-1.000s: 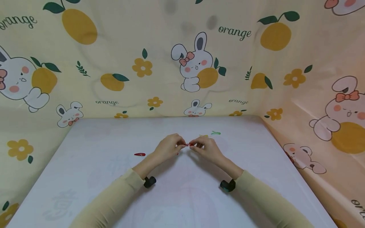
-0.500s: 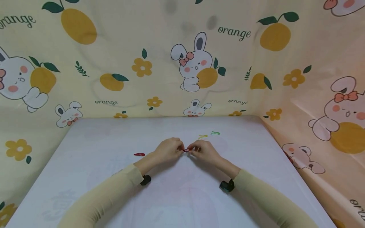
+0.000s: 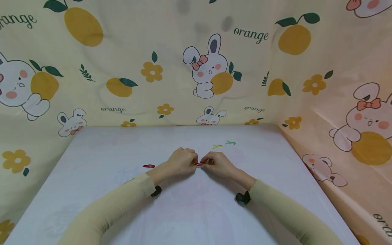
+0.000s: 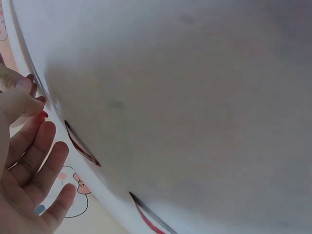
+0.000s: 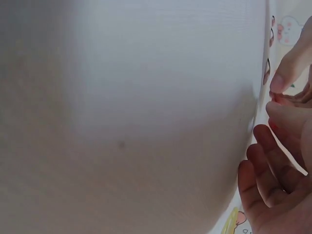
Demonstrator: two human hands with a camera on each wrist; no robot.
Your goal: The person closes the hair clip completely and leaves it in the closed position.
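Here's the red clip between left hand and right hand, long axis running crosswise from one to the other, its tip too small to make out! Both hands pinch it, other fingers loosely bent; yellow clip and green clip lie beyond the right hand.

left hand and right hand, red clip between their fingertips, sit lower in head view than second ago; yellow clip, then partly behind right hand, now fully visible.
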